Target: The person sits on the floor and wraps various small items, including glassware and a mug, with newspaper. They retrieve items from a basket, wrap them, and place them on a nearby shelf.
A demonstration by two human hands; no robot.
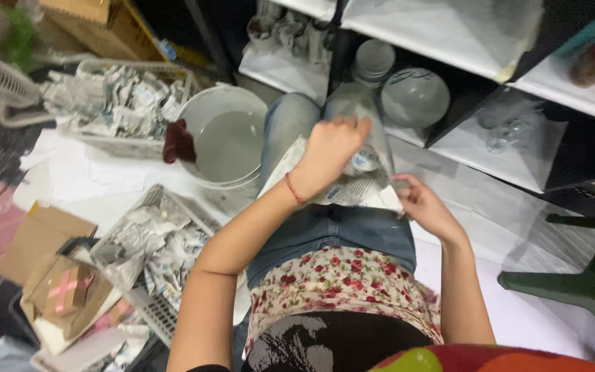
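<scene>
Wrapping the clear glass vase (363, 110), both hands press printed newspaper (352, 186).

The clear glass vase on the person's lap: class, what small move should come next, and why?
Probably pulling the newspaper further around the glass vase. The left hand presses paper against its side, the right hand pinches the paper's edge near the base, yet the vase's upper part is bare.

The left hand (328, 155) reaches far forward, fingers curled in a grip (a red band circles its wrist); the right hand (425, 203) pinches nearer, right.
</scene>
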